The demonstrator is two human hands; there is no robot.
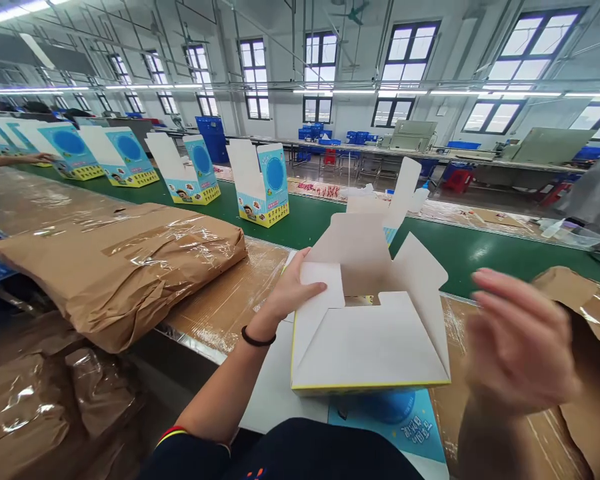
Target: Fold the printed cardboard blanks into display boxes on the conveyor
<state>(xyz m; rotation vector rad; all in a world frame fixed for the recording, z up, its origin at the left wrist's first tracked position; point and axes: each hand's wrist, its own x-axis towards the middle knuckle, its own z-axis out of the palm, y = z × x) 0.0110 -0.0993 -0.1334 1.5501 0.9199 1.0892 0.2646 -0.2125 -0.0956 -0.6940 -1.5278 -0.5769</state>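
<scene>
A printed cardboard box (365,343) stands in front of my body with its white inside and open flaps facing up; a yellow edge runs along its near side. My left hand (295,290) grips its left side, the thumb pressed over a white flap and the other fingers mostly hidden behind the wall. To the right of the box, apart from it, my right hand (523,340) is raised and smeared by motion, so its fingers are unclear. Under the near side lies a blue printed carton (413,427), partly covered by the box and my body.
A green conveyor belt (310,227) crosses ahead, carrying several open-topped blue and yellow boxes (263,187). Wrapped brown paper bundles (125,260) lie on the left, with more brown paper (587,300) at the right. Another person's hand (40,158) reaches a box at far left.
</scene>
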